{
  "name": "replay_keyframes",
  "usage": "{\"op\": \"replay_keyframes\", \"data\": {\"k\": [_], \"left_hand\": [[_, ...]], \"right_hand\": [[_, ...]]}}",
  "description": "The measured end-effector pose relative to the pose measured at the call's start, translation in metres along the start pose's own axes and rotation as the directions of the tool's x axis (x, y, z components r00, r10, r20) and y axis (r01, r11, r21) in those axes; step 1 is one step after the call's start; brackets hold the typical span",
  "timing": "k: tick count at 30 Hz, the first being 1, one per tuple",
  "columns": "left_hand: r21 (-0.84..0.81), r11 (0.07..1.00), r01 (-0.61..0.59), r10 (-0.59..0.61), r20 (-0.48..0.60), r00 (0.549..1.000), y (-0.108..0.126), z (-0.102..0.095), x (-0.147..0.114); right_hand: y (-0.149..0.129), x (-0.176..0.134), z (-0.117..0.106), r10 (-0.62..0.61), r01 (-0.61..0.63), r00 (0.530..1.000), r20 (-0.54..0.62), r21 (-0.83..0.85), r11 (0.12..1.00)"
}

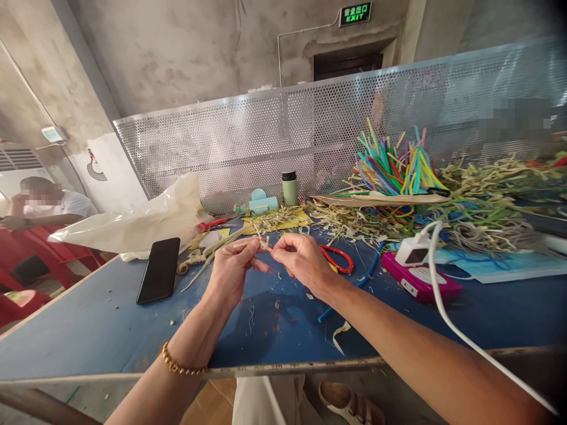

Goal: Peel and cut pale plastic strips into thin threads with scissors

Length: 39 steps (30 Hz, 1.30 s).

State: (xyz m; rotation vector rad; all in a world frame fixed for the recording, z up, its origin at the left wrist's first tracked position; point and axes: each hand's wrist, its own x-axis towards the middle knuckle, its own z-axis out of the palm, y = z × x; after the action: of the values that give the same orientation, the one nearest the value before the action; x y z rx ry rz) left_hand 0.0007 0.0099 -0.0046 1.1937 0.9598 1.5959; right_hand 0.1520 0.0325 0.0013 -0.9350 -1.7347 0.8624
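Note:
A pale, straw-like plant strip [264,243] spans the gap between my hands, above the blue tabletop. Its near end is pinched between the thumb and fingers of my left hand [234,264], which wears a gold bead bracelet at the wrist. My right hand [302,260] has its thumb and forefinger closed on the strip's other side, the rest of the fingers curled. A short bit of the strip sticks up between the hands. Whether it is knotted or woven there, I cannot tell. Beyond my right hand lies a red loop-shaped handle [340,260].
A black phone [158,271] lies at left, a magenta power strip [423,280] with a white charger [413,249] and cable at right. Behind are a green bottle [290,190], plant scraps [349,219], colourful pipe cleaners [396,162] and a perforated metal screen [239,141]. A person [73,203] sits at far left.

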Motion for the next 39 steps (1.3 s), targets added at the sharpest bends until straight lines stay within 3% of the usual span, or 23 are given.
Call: {"op": "replay_keyframes", "data": {"k": [9, 17, 29, 36, 39], "left_hand": [[0.042, 0.999, -0.034, 0.034, 0.009, 0.999, 0.0016, 0.0005, -0.0009], [0.001, 1.000, 0.001, -0.001, 0.146, 0.989, 0.0011, 0.0038, -0.0047], [0.009, 0.997, 0.073, -0.073, 0.208, 0.975, 0.0001, -0.0013, -0.0035], [0.013, 0.995, 0.100, -0.100, 0.273, 0.957, 0.0039, -0.0005, -0.0054], [0.025, 0.996, 0.083, -0.087, 0.306, 0.948, 0.0027, -0.0015, -0.0058]], "right_hand": [[0.0001, 0.0003, -0.0043, -0.003, 0.006, 0.999, 0.045, -0.073, 0.997], [-0.0001, 0.0041, -0.0082, 0.060, -0.077, 0.996, 0.073, 0.263, 0.962], [0.0065, 0.0030, -0.0050, 0.095, -0.086, 0.995, -0.022, 0.281, 0.956], [0.0043, 0.0009, -0.0079, 0.050, -0.115, 0.983, 0.178, 0.373, 0.921], [0.0043, 0.0013, -0.0088, -0.029, -0.051, 0.976, 0.214, 0.357, 0.933]]}}
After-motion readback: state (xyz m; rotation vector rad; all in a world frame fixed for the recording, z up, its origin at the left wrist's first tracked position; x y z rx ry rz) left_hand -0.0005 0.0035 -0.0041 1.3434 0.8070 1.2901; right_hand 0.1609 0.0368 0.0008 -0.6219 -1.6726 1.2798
